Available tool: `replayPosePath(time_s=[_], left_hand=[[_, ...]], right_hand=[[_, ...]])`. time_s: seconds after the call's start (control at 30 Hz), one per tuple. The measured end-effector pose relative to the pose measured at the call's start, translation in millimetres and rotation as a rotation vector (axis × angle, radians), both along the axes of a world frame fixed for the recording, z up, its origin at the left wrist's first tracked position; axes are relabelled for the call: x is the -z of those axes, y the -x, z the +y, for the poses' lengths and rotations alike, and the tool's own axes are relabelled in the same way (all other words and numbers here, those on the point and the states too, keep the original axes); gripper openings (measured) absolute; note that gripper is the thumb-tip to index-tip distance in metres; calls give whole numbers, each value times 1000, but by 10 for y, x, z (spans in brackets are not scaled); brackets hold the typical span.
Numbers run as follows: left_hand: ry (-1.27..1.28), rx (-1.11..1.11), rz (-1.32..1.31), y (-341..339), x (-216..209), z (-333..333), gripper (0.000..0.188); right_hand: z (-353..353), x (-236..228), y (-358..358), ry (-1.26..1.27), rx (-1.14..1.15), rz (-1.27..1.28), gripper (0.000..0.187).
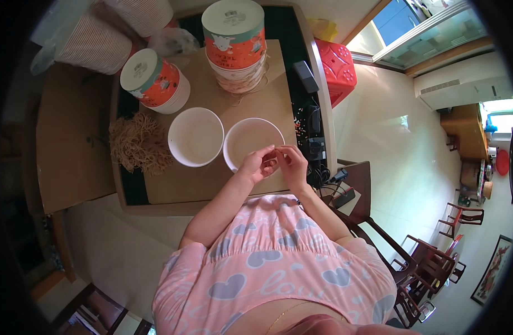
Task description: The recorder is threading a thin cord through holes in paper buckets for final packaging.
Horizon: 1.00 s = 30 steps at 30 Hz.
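My left hand (pixel 258 164) and my right hand (pixel 293 166) meet above the near right rim of an open white paper tub (pixel 251 134). Their fingertips are pinched together, and whatever lies between them is too small to make out. A second open white paper tub (pixel 195 137) stands just left of it, its inside facing up. Left of that tub lies a tangled heap of brown cords (pixel 138 143). Beyond the tubs stand a short stack of upturned orange-and-green paper tubs (pixel 156 84) and a taller stack (pixel 234 39), with loose cords around the taller one's lower part.
Cardboard (pixel 172 187) covers much of the table. Small beads (pixel 300 124) and black power adapters (pixel 305 77) lie along its right edge. A red plastic stool (pixel 335 70) and a dark wooden chair (pixel 359 192) stand to the right. Bagged tub stacks (pixel 94 44) fill the far left.
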<state>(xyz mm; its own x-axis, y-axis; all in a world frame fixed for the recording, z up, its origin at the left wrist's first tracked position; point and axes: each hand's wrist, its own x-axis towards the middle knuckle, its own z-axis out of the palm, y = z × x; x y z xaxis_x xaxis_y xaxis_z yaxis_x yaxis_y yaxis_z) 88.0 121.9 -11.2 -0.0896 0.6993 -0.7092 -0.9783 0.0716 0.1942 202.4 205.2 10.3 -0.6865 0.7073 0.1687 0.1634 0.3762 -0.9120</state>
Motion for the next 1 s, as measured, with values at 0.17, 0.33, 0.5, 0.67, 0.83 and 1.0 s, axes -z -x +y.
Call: replayPosePath(time_s=[0.17, 0.33, 0.5, 0.67, 0.83, 1.0], left_hand=[[-6, 28, 51, 41, 19, -13, 16], [34, 16, 94, 39, -29, -3, 16], [26, 42, 254, 49, -2, -38, 12], [12, 109, 426, 49, -17, -63, 12], [54, 101, 506, 27, -78, -83, 9], [23, 107, 589, 4, -95, -122, 9]], right_hand=[[-55, -4, 15, 2, 66, 45, 13], [-46, 43, 30, -37, 46, 69, 16], [-87, -77, 6, -26, 24, 0, 19], [-44, -58, -43, -130, -9, 3, 23], [-21, -202, -29, 16, -52, -73, 19], [28, -174, 1, 61, -49, -177, 8]])
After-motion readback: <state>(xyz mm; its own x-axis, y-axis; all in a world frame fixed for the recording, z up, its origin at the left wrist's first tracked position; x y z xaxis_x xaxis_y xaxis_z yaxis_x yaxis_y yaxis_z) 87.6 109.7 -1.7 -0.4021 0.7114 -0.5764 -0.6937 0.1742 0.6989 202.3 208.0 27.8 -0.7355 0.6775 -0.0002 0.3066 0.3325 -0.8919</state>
